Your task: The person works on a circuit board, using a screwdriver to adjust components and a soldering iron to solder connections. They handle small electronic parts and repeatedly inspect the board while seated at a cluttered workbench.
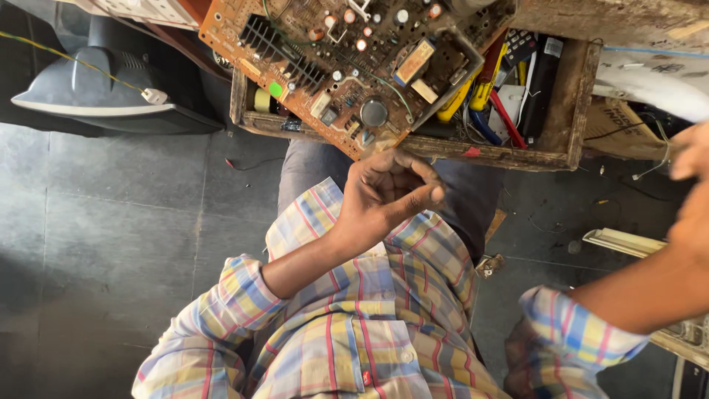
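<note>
Holding the near edge of the brown printed circuit board [347, 66], the left hand [388, 193] has its fingers curled loosely under the corner of the board, and the thumb points to the right. I cannot say surely if the fingers are pressed on the edge or only touch it; the hand looks half closed, with nothing else inside it. The board lies tilted across the open wooden drawer [572, 111], directly above the left hand, and it carries a black finned heat sink [277, 48], round capacitors and thin green wires. To the right of this grip, inside the drawer, there are screwdrivers with yellow and red handles [484, 85] and a black remote control [543, 74].

The right hand [690, 159] is far to the right of the board, at the border of the picture, and it is blurred. It seems to be near a thin wire and a white curved plastic piece [653, 89], but I cannot tell if its fingers are open or closed on something.

My judgement is that the step in hand is steadying the board while the other hand fetches something from the side. A following move would need the left fingers to keep the board from sliding off the drawer rim, and the right hand to come back over the components without pulling the loose wires.

Left of the grip, a grey television casing [96, 92] stands on the dark tiled floor [111, 244].
</note>
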